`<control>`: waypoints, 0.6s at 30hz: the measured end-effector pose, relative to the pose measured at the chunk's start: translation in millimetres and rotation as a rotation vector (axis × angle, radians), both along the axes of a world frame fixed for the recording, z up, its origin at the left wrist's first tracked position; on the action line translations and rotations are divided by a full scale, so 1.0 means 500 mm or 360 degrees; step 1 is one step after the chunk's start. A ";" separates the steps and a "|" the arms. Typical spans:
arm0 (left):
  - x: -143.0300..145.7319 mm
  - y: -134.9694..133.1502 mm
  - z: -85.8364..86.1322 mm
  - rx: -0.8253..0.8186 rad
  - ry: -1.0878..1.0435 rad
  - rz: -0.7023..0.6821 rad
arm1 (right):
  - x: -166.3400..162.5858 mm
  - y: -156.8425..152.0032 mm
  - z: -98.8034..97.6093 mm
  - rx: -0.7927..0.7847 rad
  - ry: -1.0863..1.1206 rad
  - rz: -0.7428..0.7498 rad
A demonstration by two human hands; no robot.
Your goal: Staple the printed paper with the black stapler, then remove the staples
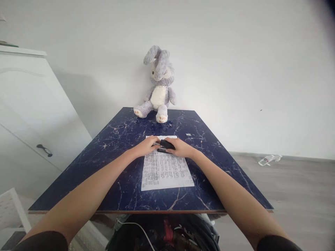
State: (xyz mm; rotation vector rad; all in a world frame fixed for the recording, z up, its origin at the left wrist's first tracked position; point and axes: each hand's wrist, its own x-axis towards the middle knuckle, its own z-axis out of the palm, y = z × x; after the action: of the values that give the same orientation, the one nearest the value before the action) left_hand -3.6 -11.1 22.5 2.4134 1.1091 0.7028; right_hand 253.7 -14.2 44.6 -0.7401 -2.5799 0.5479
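Note:
A black stapler lies above the upper part of a printed sheet of paper, its top arm and base spread apart. My right hand is closed around its right end. On the other side, my left hand has thumb and fingers closed at the stapler's left end, where a pale metal part shows. Whether a small piece is also between those fingertips cannot be made out. A small light grey piece, perhaps a strip of staples, lies on the table beyond my right hand.
A grey plush rabbit sits at the far end of the dark blue marbled table, against the wall. At left stands a white cabinet. A clear plastic item lies on the floor at right.

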 end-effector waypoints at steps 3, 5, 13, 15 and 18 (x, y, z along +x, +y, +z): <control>-0.002 -0.001 0.005 0.0015 -0.0003 -0.0020 | 0.001 0.000 -0.001 0.0012 0.0004 -0.0007; -0.002 -0.002 0.007 0.0001 -0.0020 -0.0041 | 0.002 0.000 -0.001 0.0013 -0.0003 -0.0007; -0.009 -0.004 0.016 -0.0101 -0.0123 -0.0044 | 0.002 0.001 -0.001 0.0013 -0.0005 0.0003; -0.011 -0.006 0.021 -0.0083 -0.0114 -0.0038 | 0.002 0.000 0.000 0.0020 -0.0011 -0.0004; -0.015 -0.010 0.032 -0.0080 -0.0075 -0.0054 | 0.002 -0.001 0.001 0.0018 -0.0019 -0.0016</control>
State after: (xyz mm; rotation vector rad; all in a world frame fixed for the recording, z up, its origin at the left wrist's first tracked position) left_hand -11.1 -16.0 38.6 2.3557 1.0524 0.7085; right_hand 254.9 -14.5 44.9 -0.7543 -2.5870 0.5268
